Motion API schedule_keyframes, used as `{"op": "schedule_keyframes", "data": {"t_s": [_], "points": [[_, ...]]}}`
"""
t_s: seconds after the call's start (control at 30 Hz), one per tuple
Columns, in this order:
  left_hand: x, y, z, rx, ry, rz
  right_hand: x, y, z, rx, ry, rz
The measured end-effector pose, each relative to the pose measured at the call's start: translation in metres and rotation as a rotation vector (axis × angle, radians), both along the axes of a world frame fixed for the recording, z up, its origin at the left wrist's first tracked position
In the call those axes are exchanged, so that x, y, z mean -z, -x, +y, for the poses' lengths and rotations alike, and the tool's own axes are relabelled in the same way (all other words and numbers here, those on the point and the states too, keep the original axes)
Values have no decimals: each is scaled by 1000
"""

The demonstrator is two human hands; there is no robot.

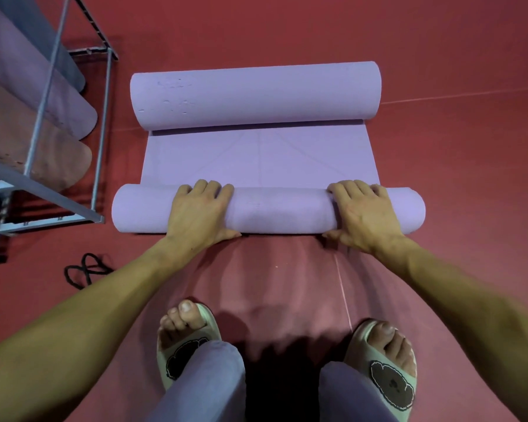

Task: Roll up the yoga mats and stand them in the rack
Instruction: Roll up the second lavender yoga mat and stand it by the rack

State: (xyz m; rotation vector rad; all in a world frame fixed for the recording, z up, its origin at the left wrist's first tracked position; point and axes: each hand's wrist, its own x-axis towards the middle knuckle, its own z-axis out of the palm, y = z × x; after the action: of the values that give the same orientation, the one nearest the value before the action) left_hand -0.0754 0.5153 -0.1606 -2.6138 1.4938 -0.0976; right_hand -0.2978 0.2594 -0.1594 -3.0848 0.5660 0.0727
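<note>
Here, nearest the camera, two feet in pale slippers [189, 345] with dark cartoon patches stand on a red floor [454, 178], below lavender trouser legs. Two bare forearms reach forward from the lower corners.

A little farther on, both hands rest on the near roll of a lavender yoga mat [262, 156]. The left hand [200, 210] lies on the left half of this roll, fingers curled over its far side and thumb tucked against its near edge at the floor, so its grip clasps the roll. The right hand [361, 213] lies on the right half in the same way, fingers bent over the top and thumb low on the near side, its grip also wrapped around the roll. The roll lies across the view, left to right, flat on the floor.

Beyond the hands, a short flat stretch of the mat shows faint printed lines. At its far end the mat is curled into a second, thicker roll, also lying across the view.

To the near left, a black cord [84, 271] lies looped on the floor. Farther left stands a grey metal rack [43, 99], well apart from the mat being rolled. Several mats [19, 86] in purple, pinkish and grey tones lie among its bars.
</note>
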Motion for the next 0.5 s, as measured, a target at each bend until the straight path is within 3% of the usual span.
{"op": "schedule_keyframes", "data": {"t_s": [0.3,0.5], "points": [[-26,15,26,2,-259,253,-25,24,11,-102,-222,335],[-27,19,31,-42,-240,423,-34,13,7,-55,-380,491]]}}
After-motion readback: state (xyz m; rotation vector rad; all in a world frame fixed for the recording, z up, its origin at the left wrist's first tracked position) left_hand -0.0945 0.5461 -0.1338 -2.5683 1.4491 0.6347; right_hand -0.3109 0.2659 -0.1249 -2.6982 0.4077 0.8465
